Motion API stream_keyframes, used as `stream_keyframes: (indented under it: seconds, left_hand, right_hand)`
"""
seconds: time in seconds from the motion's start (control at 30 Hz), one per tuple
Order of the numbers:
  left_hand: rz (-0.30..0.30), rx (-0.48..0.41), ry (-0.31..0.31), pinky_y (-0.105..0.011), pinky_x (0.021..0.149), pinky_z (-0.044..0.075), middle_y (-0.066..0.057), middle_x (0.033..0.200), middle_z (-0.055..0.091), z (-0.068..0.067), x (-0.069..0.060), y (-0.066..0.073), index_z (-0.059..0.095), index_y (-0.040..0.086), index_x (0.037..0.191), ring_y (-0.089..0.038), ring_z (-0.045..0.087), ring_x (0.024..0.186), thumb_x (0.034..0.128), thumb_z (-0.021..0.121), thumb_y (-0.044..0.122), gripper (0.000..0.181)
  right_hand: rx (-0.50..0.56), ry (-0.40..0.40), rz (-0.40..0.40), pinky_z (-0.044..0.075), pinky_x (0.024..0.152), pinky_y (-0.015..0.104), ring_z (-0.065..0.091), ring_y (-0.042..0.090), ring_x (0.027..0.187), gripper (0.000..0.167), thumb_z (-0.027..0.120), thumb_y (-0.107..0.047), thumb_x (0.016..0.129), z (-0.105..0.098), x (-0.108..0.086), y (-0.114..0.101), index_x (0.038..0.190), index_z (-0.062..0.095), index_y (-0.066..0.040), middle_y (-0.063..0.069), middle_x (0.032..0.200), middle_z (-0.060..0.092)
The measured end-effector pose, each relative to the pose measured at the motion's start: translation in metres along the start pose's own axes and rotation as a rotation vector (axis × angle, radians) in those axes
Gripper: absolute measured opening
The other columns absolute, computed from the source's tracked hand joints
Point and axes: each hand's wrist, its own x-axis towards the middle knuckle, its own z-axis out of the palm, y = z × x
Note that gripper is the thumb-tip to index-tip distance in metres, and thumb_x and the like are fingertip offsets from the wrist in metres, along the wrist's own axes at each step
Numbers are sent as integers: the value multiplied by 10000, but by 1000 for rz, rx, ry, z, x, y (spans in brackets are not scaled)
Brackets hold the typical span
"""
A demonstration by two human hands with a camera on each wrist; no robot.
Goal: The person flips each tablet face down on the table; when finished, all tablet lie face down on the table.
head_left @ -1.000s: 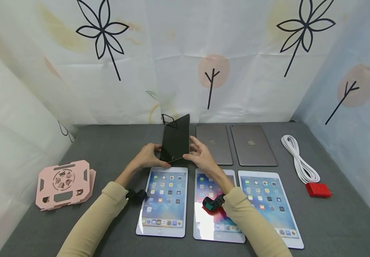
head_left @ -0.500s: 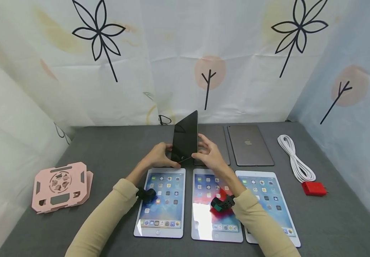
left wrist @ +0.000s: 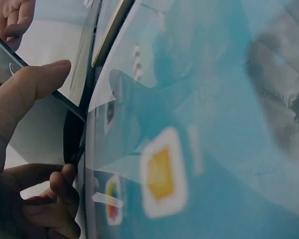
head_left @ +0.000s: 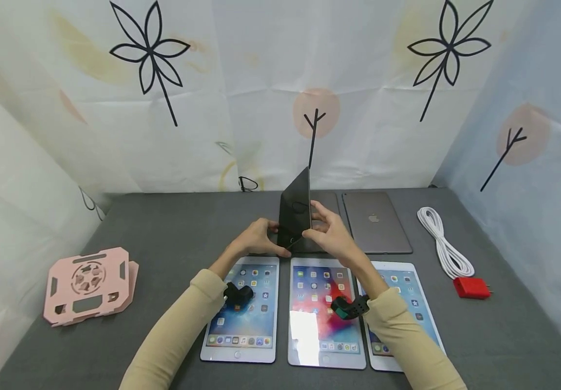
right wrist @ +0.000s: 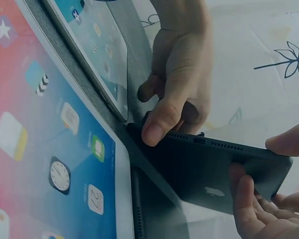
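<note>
A dark tablet [head_left: 296, 211] is held tilted on edge at the back middle of the table, its black screen facing left. My left hand [head_left: 261, 237] grips its lower left corner, the thumb on the edge. My right hand [head_left: 331, 232] holds the opposite side, thumb on the bottom edge; the right wrist view shows its fingers against the grey back [right wrist: 214, 179] with the apple logo. Behind and below it, a second dark tablet [head_left: 326, 201] lies partly hidden. White tablets with lit screens, the left [head_left: 241, 325] and middle [head_left: 326, 303] ones, lie under my wrists.
Another grey tablet [head_left: 375, 222] lies face down at the back right. A third white tablet [head_left: 407, 287] is partly covered by my right sleeve. Far right are a coiled white cable [head_left: 446, 244] and a red charger [head_left: 471, 288]. Pink slotted plates [head_left: 90, 287] lie at left.
Both hands have carried the dark tablet to the right, towards the dark tablets lying there. It has turned more edge-on, and the head view has shifted slightly.
</note>
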Motion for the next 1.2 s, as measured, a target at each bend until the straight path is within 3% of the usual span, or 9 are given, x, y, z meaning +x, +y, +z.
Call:
stream_keyframes:
  seconds: [0.2, 0.33, 0.47, 0.7, 1.03, 1.2]
  left_hand:
    - [4, -35, -18, -482, 1103, 475, -193, 1415, 614, 1, 1, -5, 514, 0, 1479, -316, 572, 1309, 748, 899, 353, 898]
    - [27, -60, -34, -361, 906, 517, -189, 1403, 614, 0, 0, -6, 520, 14, 1480, -238, 606, 1054, 767, 890, 338, 866]
    - [40, -77, -49, -269, 709, 442, -197, 1399, 609, -2, -1, -8, 506, 10, 1489, -163, 533, 798, 783, 880, 322, 858]
    - [47, -101, -61, -252, 618, 428, -196, 1406, 599, -3, -3, -10, 471, 1, 1510, -121, 488, 651, 799, 864, 307, 868]
    - [98, -110, -94, -262, 636, 468, -166, 1393, 579, -6, -7, -14, 410, 62, 1561, -122, 545, 667, 864, 826, 299, 846]
    - [125, -166, -129, -306, 789, 569, -169, 1439, 525, -14, -16, -14, 301, 103, 1610, -181, 682, 938, 913, 776, 261, 858]
  right_hand:
    - [-64, -40, -20, 490, 1061, 578, 644, 418, 1233, 835, 624, -77, 978, -2, 1, -4, 1646, 123, -58, 296, 1500, 455]
    - [-136, -59, -41, 538, 1009, 515, 661, 391, 1200, 848, 647, -122, 982, 0, 4, -9, 1646, 125, -61, 275, 1477, 479]
    - [-202, -51, -55, 561, 979, 494, 663, 394, 1195, 840, 664, -150, 977, 4, 7, -13, 1642, 159, -57, 265, 1464, 500]
    - [-263, -38, -79, 572, 961, 491, 668, 404, 1180, 808, 661, -161, 981, 10, 10, -16, 1631, 197, -39, 265, 1438, 535]
    - [-261, -36, -101, 597, 909, 453, 678, 381, 1153, 834, 673, -194, 976, 20, 16, -18, 1643, 185, -86, 254, 1458, 524]
    - [-266, -37, -136, 610, 876, 427, 674, 379, 1136, 851, 689, -190, 971, 27, 19, -18, 1640, 178, -66, 269, 1453, 500]
